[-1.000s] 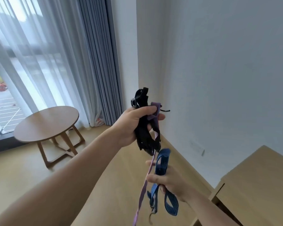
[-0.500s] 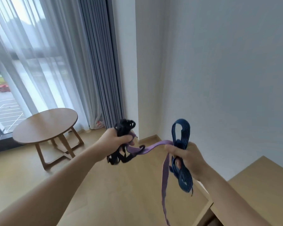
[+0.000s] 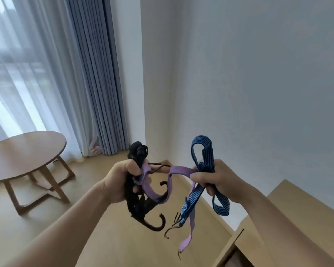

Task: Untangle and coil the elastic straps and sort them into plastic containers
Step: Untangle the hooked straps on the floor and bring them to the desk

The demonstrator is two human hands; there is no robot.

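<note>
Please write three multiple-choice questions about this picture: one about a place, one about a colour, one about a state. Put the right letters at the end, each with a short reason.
1. Where does the round table stand?
A. At the left, by the curtains.
B. At the right, against the bare wall.
C. Directly under the hands.

2. What colour is the strap running from the left hand to the right hand?
A. Black.
B. Blue.
C. Purple.

3. What is the right hand doing?
A. Hanging open and empty.
B. Gripping the blue strap.
C. Resting on the table.

Key: 1 A, it stands beside the curtains; 2 C, the purple strap bridges both hands, beside the black straps in the left; 3 B, it curls round the blue loops.
</note>
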